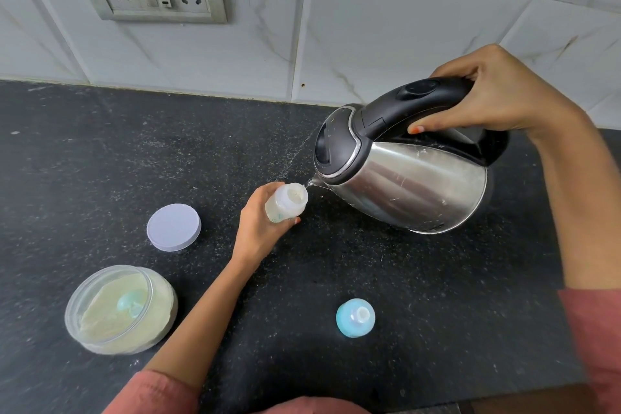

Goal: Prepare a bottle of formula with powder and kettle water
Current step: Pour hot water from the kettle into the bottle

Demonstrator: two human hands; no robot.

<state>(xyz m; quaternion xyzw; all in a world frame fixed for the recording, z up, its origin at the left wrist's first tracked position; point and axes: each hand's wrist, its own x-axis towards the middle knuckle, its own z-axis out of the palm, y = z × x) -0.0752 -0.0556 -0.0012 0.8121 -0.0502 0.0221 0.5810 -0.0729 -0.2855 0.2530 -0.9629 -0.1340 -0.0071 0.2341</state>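
Risked scalding the left hand [258, 228] wrapped round the narrow-mouthed bottle [285, 205] by overtipping the tilted kettle [420, 185] gripped in the right hand [497, 94].

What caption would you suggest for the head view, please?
Right hand tilts kettle, pouring water into the open bottle held by left hand.

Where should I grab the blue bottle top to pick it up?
Pinch the blue bottle top by its round blue sides, reaching down from above. It stands on the counter with its pale teat pointing up, so the sides are free and the teat stays clean.
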